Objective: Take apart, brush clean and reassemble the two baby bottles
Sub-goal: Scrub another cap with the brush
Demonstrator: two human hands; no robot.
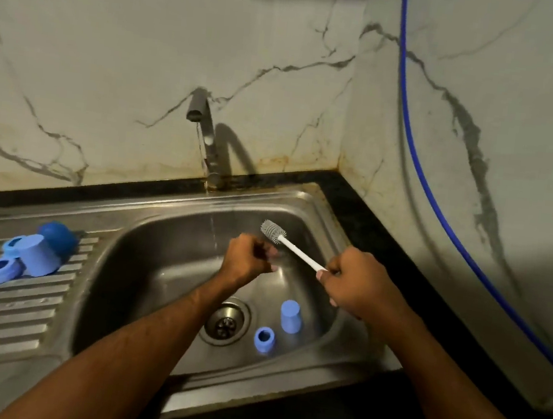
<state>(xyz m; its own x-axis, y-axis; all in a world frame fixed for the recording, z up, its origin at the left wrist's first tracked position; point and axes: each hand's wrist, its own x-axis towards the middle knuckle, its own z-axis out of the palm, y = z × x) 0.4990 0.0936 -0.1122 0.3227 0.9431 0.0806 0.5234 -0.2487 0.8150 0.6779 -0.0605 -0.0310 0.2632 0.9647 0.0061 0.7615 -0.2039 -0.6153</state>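
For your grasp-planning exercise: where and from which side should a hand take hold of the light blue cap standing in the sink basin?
Grip the light blue cap around its side wall, coming from above. It stands upright, closed end up, slightly tapered, with clear space around it; the blue ring sits apart, nearer the drain.

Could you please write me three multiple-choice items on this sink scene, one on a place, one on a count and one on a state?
1. Where is the right hand holding the bottle brush?
A. on the draining board
B. over the sink basin
C. beside the wall

2. How many blue parts lie in the basin?
A. two
B. four
C. none

3. The tap is:
A. off
B. hidden
C. running

Answers: 1 B, the brush sits above the basin; 2 A, a blue cap and blue ring by the drain; 3 C, a thin stream falls from the spout.
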